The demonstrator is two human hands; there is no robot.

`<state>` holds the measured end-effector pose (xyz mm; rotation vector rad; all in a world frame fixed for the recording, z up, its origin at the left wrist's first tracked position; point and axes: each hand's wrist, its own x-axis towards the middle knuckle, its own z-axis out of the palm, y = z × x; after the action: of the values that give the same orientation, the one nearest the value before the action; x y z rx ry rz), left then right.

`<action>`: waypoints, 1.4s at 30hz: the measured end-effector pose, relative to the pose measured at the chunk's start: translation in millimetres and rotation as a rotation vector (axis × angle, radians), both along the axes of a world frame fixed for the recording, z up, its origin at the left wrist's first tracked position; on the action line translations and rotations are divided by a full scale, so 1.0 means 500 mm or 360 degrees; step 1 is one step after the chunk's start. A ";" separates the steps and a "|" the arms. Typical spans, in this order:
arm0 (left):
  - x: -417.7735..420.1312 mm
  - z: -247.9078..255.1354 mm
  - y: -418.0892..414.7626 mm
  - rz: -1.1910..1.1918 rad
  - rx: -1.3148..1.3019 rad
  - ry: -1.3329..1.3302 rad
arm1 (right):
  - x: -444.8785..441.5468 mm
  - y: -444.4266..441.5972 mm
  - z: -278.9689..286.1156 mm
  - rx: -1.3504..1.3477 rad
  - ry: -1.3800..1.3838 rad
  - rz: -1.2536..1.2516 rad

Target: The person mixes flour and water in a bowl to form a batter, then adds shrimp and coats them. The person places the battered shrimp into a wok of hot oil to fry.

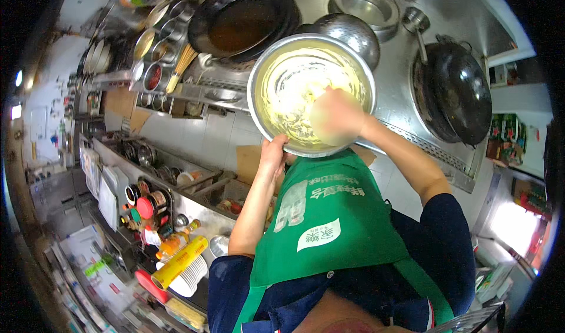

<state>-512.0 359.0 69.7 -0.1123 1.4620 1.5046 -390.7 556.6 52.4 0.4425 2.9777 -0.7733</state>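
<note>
A large stainless steel mixing bowl (255, 107) tilts in front of my chest. Pale yellow, batter-like stuff (287, 74) coats its inside in streaky rings, and part of it is washed out by glare. With my left hand (274, 155) I grip the near left rim, thumb over the edge and fingers underneath. My right hand (337, 116) reaches inside, fingers down at the yellow mixture. It is blurred, so whether it holds anything cannot be seen.
Behind the bowl are a wok of dark liquid (240, 26), a perforated ladle or strainer (353, 35) and a steel pot (366, 6). A black wok (459, 90) stands right. A bamboo brush (182, 68) lies beside seasoning containers (153, 77). Bottles (152, 205) crowd the left counter.
</note>
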 end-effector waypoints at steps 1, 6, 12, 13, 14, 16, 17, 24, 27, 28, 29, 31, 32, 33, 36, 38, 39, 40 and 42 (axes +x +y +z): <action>-0.024 -0.001 -0.023 -0.0011 -0.0041 0.0019 | -0.026 -0.045 0.011 -0.0038 -0.0083 -0.0021; -0.108 -0.001 -0.119 0.0048 0.0075 0.0012 | -0.249 -0.167 0.020 -0.0277 0.0172 0.0322; -0.216 -0.009 -0.239 0.0044 0.0208 0.0008 | -0.440 -0.159 -0.028 -0.0048 0.0742 -0.0656; -0.228 -0.013 -0.253 -0.0006 0.0208 0.0002 | -0.467 -0.175 -0.045 -0.0254 0.0736 -0.0565; -0.239 -0.016 -0.264 -0.0057 0.0208 -0.0005 | -0.498 -0.197 -0.064 -0.0458 0.0726 -0.0475; -0.269 -0.027 -0.284 -0.0130 0.0189 0.0049 | -0.538 -0.260 -0.074 -0.0724 0.0677 -0.0132; -0.281 -0.033 -0.291 -0.0167 0.0180 0.0075 | -0.535 -0.280 -0.077 -0.0698 0.0427 0.0141; -0.326 -0.033 -0.343 0.0114 0.0242 -0.0057 | -0.500 -0.283 0.091 0.0369 -0.0346 0.1178; -0.330 0.006 -0.346 0.0326 0.0326 0.0001 | -0.476 -0.253 0.079 0.0305 -0.0077 0.0506; -0.330 0.021 -0.348 0.0408 0.0300 0.0021 | -0.467 -0.265 0.069 0.0218 0.0011 0.0245; -0.328 0.033 -0.349 0.0489 0.0274 0.0041 | -0.463 -0.281 0.062 0.0082 -0.0032 0.0288; -0.325 0.037 -0.341 0.0540 0.0235 0.0054 | -0.459 -0.319 0.055 -0.0179 -0.0127 0.0354; -0.327 0.034 -0.340 0.0520 0.0228 0.0041 | -0.466 -0.339 0.055 -0.0057 -0.0074 0.0516; -0.323 0.028 -0.343 0.0500 0.0215 0.0022 | -0.484 -0.349 0.049 -0.0076 0.0004 0.0688; -0.310 0.020 -0.343 0.0490 0.0214 0.0085 | -0.572 -0.330 0.035 0.0030 0.0245 0.1155; -0.300 0.024 -0.341 0.0532 0.0193 0.0136 | -0.640 -0.286 0.053 0.0325 0.0411 0.1420; -0.297 0.028 -0.342 0.0567 0.0174 0.0162 | -0.659 -0.261 0.051 0.0415 0.0433 0.1338; -0.296 0.031 -0.343 0.0604 0.0161 0.0186 | -0.672 -0.234 0.053 0.0512 0.0452 0.1257; -0.304 0.032 -0.350 0.0663 0.0272 0.0138 | -0.667 -0.206 0.060 0.0500 0.0230 0.1034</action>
<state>-664.1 184.2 85.6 -0.2636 1.4286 1.9865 -724.3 453.6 82.6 -0.5836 3.0639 -0.2811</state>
